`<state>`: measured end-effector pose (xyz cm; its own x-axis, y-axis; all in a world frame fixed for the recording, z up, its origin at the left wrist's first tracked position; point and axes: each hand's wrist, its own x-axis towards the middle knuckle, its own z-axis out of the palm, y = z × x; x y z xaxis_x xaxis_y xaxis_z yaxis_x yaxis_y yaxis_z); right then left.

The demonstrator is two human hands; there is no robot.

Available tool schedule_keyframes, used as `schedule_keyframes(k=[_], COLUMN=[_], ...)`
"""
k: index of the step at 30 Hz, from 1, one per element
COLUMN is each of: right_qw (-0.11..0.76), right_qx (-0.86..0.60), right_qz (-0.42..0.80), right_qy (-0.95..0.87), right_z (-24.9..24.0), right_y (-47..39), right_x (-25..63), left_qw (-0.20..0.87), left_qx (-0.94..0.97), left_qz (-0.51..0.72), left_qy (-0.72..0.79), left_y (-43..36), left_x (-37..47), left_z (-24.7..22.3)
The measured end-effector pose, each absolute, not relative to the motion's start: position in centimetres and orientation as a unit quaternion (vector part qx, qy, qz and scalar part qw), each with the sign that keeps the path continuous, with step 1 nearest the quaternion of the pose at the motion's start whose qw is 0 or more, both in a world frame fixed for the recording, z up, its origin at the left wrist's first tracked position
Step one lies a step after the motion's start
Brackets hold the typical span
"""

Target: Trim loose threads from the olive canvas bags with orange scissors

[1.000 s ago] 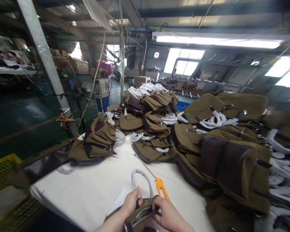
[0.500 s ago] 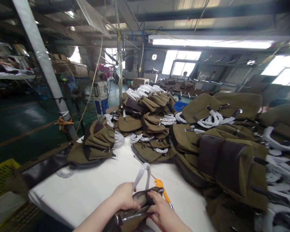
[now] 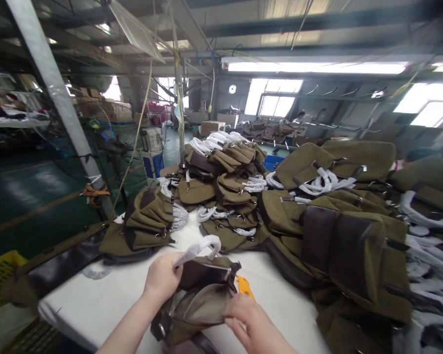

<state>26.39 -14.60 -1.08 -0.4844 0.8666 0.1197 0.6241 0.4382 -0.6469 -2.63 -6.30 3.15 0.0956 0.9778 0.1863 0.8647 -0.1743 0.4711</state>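
An olive bag with dark trim lies on the white table, its mouth spread so the pale lining shows. My left hand is closed at the bag's left upper edge, beside the base of its white-wrapped handle, which arches above the bag. At the right edge of the opening, my right hand has its fingers bent against the bag's rim. An orange-handled tool lies just beyond my right hand, partly covered by the bag.
Olive bags are piled at the left back, with more bags stacked behind. A large heap fills the right side. A yellow crate stands at the lower left, near a slanted metal post.
The bag's mouth has been pulled wider, showing more lining. My left hand has moved left and up, and the handle now leans left. The bag covers more of the orange tool.
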Motion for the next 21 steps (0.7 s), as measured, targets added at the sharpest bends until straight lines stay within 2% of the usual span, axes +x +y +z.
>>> schedule_keyframes(k=[1,3,6,11,16,21], right_qw=[0.262,0.277,0.195,0.078,0.054,0.082], right_qx=[-0.489,-0.588,-0.707,-0.778,-0.778,-0.742], right_qz=[0.288,0.293,0.279,0.27,0.296,0.411], right_qy=[-0.781,-0.701,-0.619,-0.562,-0.551,-0.524], right_z=[-0.9,-2.2,-7.0,-15.2,-18.5,-16.8], right_y=[-13.9,-12.0,-9.2,-9.0,-10.8,-11.0], right_x=[27.2,29.2,32.5,34.8,34.0,35.2], left_qw=[0.109,0.067,-0.002,-0.038,0.061,0.171], left_qx=[0.743,0.756,0.733,0.673,0.609,0.554], left_qz=[0.248,0.287,0.342,0.334,0.263,0.209], left_qy=[0.612,0.585,0.588,0.659,0.746,0.787], left_y=[-6.5,-6.8,-7.1,-7.6,-8.1,-8.6], left_x=[-3.4,-5.4,-8.9,-13.1,-14.3,-14.4], left_z=[2.7,1.6,0.0,-1.7,-4.0,-6.5])
